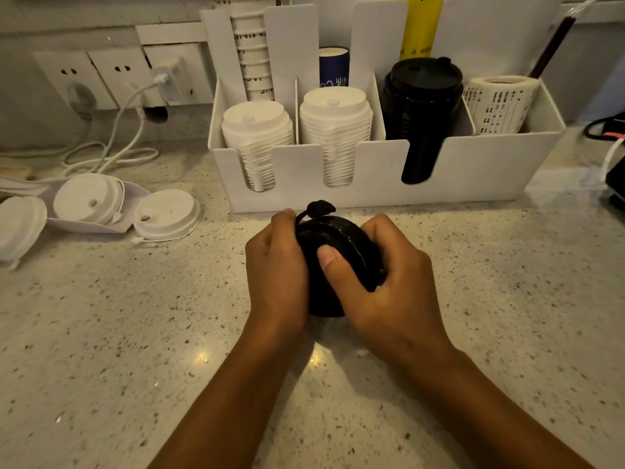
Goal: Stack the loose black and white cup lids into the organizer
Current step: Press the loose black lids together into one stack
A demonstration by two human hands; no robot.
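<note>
Lying loose at the far left, white lids [162,214] are waiting on the counter [473,299], well apart from both hands. The left hand [275,265] and right hand [382,282] are squeezing a bundle of black lids [338,238] between them, fingers curled tight around it, right thumb pressing its face. Its axis is tilting up and away, toward the organizer [473,170] just beyond. There, two white stacks [334,130] are filling the left slots; the black stack [422,106], right of centre, is sitting slightly nearer the right hand.
</note>
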